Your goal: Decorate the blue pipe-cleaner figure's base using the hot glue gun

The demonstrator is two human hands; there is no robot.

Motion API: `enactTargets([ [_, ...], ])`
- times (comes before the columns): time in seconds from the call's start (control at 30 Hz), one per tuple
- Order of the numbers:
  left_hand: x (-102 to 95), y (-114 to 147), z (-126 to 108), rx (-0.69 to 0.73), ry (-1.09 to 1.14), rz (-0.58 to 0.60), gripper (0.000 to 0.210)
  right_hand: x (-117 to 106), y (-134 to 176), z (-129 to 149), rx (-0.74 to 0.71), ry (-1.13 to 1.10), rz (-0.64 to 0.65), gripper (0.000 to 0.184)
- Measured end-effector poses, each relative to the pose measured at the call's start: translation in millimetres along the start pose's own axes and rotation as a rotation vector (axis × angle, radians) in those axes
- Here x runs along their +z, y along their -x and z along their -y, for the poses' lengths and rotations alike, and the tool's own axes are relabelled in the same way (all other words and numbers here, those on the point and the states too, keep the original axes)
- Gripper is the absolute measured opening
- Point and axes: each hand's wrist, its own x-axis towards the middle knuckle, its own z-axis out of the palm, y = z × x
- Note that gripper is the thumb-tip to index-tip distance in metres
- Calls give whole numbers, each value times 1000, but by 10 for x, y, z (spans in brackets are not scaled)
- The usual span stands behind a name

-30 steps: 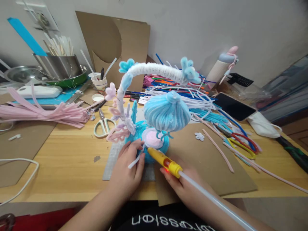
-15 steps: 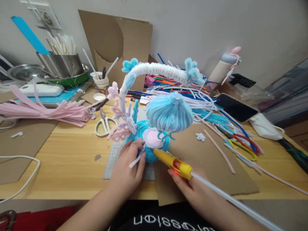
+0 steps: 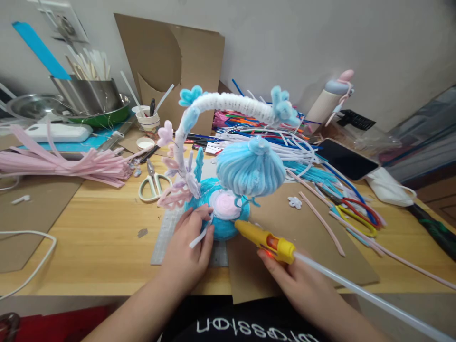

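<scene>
A lamp-shaped pipe-cleaner craft stands before me, with a round blue base (image 3: 224,230), a pale pink disc (image 3: 225,203) on top of it, a white curved stem (image 3: 231,101) and a pleated blue shade (image 3: 251,167). My left hand (image 3: 192,237) rests at the base's left side, its fingers closed on a white pipe cleaner (image 3: 198,238) that runs along the disc's edge. My right hand (image 3: 290,273) grips a yellow hot glue gun (image 3: 263,238), a long clear glue stick (image 3: 356,287) coming out of its back. The gun's nozzle is near the base's right front edge; whether it touches is unclear.
White-handled scissors (image 3: 154,185) lie left of the craft. Pink pipe cleaners (image 3: 71,166) are bundled farther left. Cardboard (image 3: 302,251) lies under my right hand, with a small white flower (image 3: 295,202) on it. Colourful scissors (image 3: 359,221) and a phone (image 3: 347,159) are on the right.
My right hand has drawn the glue gun slightly right, away from the pink disc. The left hand stays in place on the white pipe cleaner.
</scene>
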Motion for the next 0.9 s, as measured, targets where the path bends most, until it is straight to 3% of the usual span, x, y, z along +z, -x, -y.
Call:
enactTargets([
  [0.47,14,-3,16,14,-7,-17,16,-74,22,-90,100,-9,25,33],
  [0.9,6,9,4,-1,-15,-15,16,-114,-7,-73,170,-4,-32,36],
])
